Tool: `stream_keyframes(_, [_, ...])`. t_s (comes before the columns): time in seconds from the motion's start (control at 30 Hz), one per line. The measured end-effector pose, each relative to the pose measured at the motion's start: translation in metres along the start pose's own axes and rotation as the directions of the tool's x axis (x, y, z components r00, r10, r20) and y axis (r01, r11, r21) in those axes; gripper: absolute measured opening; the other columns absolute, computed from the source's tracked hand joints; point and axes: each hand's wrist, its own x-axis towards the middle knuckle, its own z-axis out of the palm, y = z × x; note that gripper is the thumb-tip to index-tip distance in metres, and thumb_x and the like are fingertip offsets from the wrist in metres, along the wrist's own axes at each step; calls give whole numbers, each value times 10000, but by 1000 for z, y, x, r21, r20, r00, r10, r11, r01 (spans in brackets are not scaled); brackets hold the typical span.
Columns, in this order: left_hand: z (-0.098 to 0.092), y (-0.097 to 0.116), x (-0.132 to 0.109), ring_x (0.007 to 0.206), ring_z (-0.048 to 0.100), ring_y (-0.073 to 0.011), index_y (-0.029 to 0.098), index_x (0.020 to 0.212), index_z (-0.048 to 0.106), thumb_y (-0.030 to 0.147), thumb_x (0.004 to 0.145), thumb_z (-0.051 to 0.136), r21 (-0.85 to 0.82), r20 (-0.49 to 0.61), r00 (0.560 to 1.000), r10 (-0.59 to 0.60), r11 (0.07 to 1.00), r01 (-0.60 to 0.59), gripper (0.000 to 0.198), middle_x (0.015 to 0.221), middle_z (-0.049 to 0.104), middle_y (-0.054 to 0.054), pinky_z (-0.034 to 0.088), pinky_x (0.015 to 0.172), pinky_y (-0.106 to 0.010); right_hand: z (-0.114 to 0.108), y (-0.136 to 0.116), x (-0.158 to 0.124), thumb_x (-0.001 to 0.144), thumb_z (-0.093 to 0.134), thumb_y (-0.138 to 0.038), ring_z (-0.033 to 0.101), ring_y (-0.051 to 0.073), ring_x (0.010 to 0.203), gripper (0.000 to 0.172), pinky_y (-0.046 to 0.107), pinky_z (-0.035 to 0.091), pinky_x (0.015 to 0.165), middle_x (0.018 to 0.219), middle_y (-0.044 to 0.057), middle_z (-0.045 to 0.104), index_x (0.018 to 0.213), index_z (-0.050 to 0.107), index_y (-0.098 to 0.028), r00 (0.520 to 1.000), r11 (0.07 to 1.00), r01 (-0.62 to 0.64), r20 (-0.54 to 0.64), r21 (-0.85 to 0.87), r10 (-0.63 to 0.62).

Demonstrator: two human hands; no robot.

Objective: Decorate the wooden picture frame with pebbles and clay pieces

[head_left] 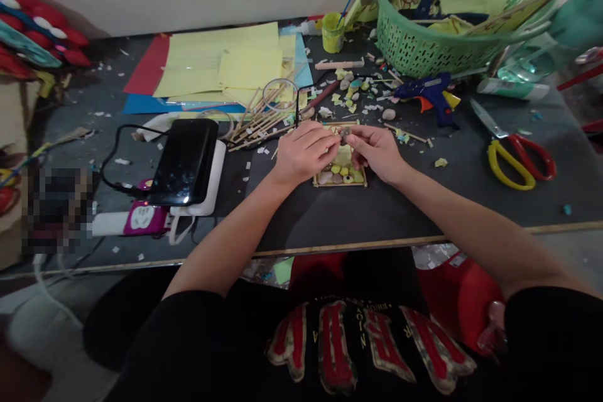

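Two hands in play: one left hand [306, 149], one right hand [379, 154], and one dark pebble [345, 134]. Just one stick frame [330, 184], its stones partly covered, so no full count there. Across the surface [306, 223], one pair of scissors [511, 154], one glue gun [432, 93], one green basket [409, 44], one yellow pot [332, 39]. Over left, one black-screened device [186, 160], one red sheet [146, 70], and thin sticks [262, 114], too tangled to number!

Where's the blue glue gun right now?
In the head view, the blue glue gun lies right of centre, just below the green basket and left of the scissors.
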Motion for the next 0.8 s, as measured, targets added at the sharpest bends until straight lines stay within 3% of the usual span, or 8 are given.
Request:
stream_keyframes(0.2, [-3, 3, 3, 862, 710, -158, 246, 850, 693, 295, 924, 544, 49, 45, 999, 16, 999, -18, 174, 835, 756, 0, 587, 784, -307, 1, -2, -1, 742, 742, -572, 569, 64, 397, 498, 179, 319, 323, 657, -19, 661, 1023, 701, -163, 998, 998, -57, -13, -4, 57])
stream_keyframes(0.4, [3, 8, 2, 861, 703, -163, 231, 814, 657, 321, 931, 535, -51, 17, 996, -88, 995, 89, 191, 837, 740, -18, 570, 808, -328, 0, -5, 0, 713, 779, -536, 569, 76, 379, 476, 182, 342, 315, 655, -13, 679, 990, 706, -156, 996, 996, -87, -6, 27, 88])
stream_keyframes(0.6, [6, 9, 0, 804, 678, -154, 228, 780, 628, 271, 901, 538, 56, -50, 999, -11, 998, 13, 157, 774, 718, -7, 554, 754, -298, -1, -2, 1, 729, 784, -473, 580, 86, 400, 426, 185, 379, 326, 684, -2, 716, 1014, 718, -163, 995, 995, -95, -2, -2, 95])
stream_keyframes(0.8, [6, 9, 1, 785, 676, -171, 216, 758, 620, 284, 895, 506, 40, 37, 996, -86, 996, 84, 191, 757, 692, -23, 539, 713, -315, -2, -2, 2, 717, 801, -434, 584, 87, 423, 413, 194, 423, 355, 699, 11, 723, 1017, 725, -161, 996, 996, -89, 1, -22, 89])
